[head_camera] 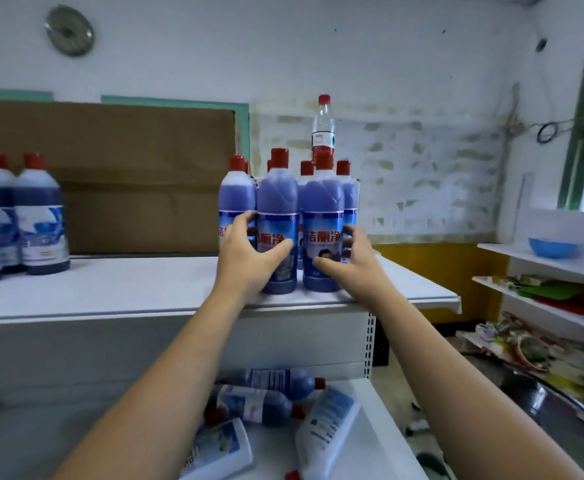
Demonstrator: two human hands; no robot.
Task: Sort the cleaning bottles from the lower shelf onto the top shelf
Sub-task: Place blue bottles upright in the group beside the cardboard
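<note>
Several blue cleaning bottles with red caps stand in a cluster on the white top shelf (127, 289). My left hand (249, 251) grips the front left bottle (278, 202) of the cluster, thumb across its label. My right hand (352, 258) grips the front right bottle (322, 209), fingers curled around its side. Both bottles stand upright on the shelf near its front edge. On the lower shelf (380, 410) lie two blue bottles (256, 405) and two white bottles (328, 427) on their sides.
Another group of blue bottles (41, 220) stands at the top shelf's left end. A clear bottle with a red cap (323, 126) rises behind the cluster. Brown cardboard (110, 174) leans on the wall. A shelving unit with a blue bowl (553, 247) stands at right.
</note>
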